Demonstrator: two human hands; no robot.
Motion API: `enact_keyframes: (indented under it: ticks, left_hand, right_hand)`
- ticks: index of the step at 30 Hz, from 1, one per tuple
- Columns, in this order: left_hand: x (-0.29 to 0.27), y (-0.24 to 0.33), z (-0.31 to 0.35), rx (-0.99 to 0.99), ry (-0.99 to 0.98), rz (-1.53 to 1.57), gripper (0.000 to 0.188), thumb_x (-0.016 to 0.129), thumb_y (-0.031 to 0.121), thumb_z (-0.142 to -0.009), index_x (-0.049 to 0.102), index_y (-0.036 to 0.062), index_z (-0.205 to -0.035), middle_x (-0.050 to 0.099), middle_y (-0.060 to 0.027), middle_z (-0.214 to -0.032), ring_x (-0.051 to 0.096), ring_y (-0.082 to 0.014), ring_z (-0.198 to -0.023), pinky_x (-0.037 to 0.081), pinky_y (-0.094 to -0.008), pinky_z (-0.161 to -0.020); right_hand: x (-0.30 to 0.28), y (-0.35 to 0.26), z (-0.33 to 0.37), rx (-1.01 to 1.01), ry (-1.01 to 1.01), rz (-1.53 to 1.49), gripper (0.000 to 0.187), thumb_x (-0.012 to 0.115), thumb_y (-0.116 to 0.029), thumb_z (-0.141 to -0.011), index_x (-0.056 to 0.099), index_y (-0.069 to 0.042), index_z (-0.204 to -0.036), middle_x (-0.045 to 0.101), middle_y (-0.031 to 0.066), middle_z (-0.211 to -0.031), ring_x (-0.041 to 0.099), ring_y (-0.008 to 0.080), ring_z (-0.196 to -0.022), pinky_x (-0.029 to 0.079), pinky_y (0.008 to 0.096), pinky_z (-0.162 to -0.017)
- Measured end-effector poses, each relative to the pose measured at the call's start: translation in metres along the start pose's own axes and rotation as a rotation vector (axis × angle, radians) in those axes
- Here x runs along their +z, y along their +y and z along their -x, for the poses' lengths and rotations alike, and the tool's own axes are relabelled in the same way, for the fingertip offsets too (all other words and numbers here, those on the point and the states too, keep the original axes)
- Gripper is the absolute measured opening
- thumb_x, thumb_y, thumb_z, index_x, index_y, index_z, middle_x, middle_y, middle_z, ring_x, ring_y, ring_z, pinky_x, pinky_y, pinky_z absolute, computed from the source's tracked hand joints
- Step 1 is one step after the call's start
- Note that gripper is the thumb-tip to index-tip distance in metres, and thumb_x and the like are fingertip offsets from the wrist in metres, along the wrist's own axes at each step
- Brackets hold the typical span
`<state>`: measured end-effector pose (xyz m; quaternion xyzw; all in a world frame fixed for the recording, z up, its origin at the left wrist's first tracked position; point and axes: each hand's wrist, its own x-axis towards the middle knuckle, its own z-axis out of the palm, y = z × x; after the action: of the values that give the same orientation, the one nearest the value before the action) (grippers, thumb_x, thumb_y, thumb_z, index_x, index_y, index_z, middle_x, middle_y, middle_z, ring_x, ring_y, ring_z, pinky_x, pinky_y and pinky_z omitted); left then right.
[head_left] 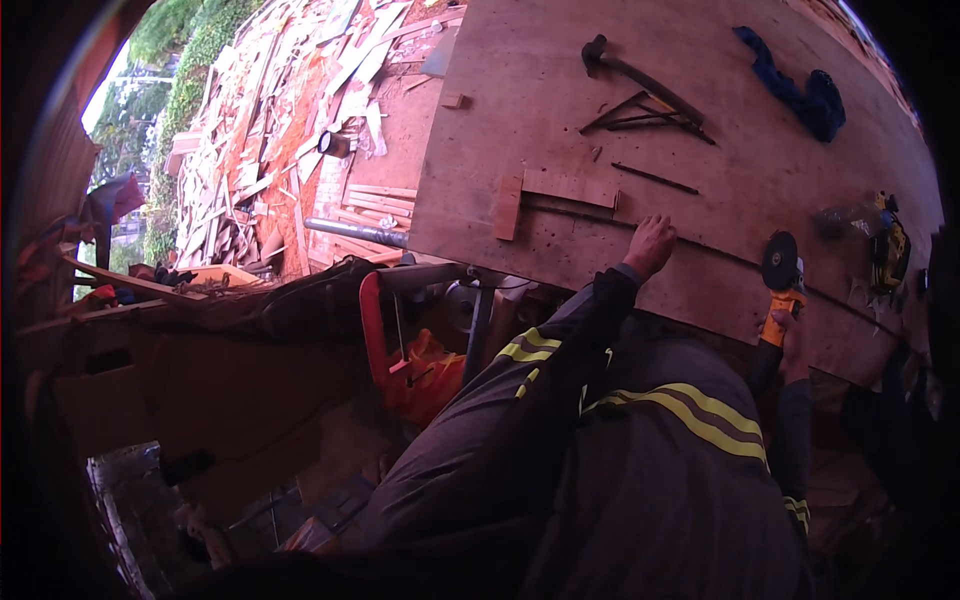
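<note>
My left hand (650, 245) presses down on a long thin metal rod (720, 256) that runs across a brown plywood tabletop (520, 100). Its fingers are curled over the rod near two small wooden blocks (508, 206). My right hand (788, 335) grips the orange body of an angle grinder (778, 318) at the table's near edge. The grinder's dark disc (781, 261) stands just above the rod. Dark sleeves with yellow reflective stripes cover both arms.
A hammer (600, 52), a bent metal frame (648, 115), a short rod (655, 178) and a blue cloth (800, 92) lie farther back. A yellow power tool (887, 246) sits at the right. A scrap wood pile (280, 120) fills the ground to the left; a red frame (374, 325) stands below the table.
</note>
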<state>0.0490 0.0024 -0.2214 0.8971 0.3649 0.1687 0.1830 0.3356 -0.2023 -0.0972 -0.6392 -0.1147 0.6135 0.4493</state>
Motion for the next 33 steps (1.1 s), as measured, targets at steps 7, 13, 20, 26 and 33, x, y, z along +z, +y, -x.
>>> enact_keyframes:
  ticks: [7,13,20,26,33]
  left_hand:
    - [-0.071,-0.062,0.042,-0.324,0.160,-0.007,0.024,0.060,0.005,-0.077,0.057,0.0046,-0.101,0.054,-0.0139,-0.105,0.052,-0.0341,-0.102,0.044,-0.0434,-0.091]
    - [-0.098,-0.120,0.074,-0.050,0.089,-0.122,0.023,0.059,0.008,-0.078,0.056,0.0039,-0.101,0.054,-0.0130,-0.106,0.051,-0.0317,-0.106,0.044,-0.0432,-0.090]
    - [-0.104,-0.137,0.070,-0.022,-0.057,-0.103,0.017,0.058,0.012,-0.083,0.055,0.0035,-0.098,0.053,-0.0148,-0.100,0.056,-0.0330,-0.095,0.045,-0.0456,-0.082]
    - [-0.165,-0.103,0.067,-0.153,-0.499,0.056,0.043,0.063,0.047,-0.083,0.063,0.0050,-0.094,0.065,-0.0170,-0.094,0.064,-0.0345,-0.087,0.050,-0.0441,-0.071]
    - [-0.170,-0.092,0.055,-0.295,-0.443,0.003,0.054,0.065,0.063,-0.074,0.071,0.0100,-0.074,0.067,-0.0142,-0.073,0.066,-0.0333,-0.073,0.051,-0.0444,-0.064]
  right_hand:
    - [0.002,-0.015,-0.010,-0.035,-0.018,0.008,0.027,0.066,-0.018,-0.079,0.057,-0.003,-0.099,0.062,0.0068,-0.076,0.064,0.0192,-0.067,0.056,0.0313,-0.063]
    - [0.014,-0.016,-0.017,-0.012,0.020,-0.017,0.025,0.065,-0.019,-0.080,0.058,-0.003,-0.096,0.062,0.0078,-0.076,0.064,0.0193,-0.066,0.055,0.0317,-0.064]
    - [0.052,-0.023,-0.007,-0.055,0.051,0.020,0.024,0.063,-0.022,-0.081,0.058,-0.003,-0.095,0.063,0.0070,-0.076,0.063,0.0188,-0.065,0.054,0.0307,-0.065]
    - [0.075,-0.023,-0.001,-0.049,0.062,-0.034,0.023,0.063,-0.024,-0.082,0.058,-0.004,-0.093,0.063,0.0069,-0.074,0.064,0.0189,-0.066,0.054,0.0308,-0.065]
    - [0.096,-0.018,-0.006,-0.033,0.018,-0.089,0.027,0.063,-0.027,-0.081,0.058,-0.004,-0.094,0.063,0.0067,-0.076,0.064,0.0179,-0.068,0.054,0.0300,-0.066]
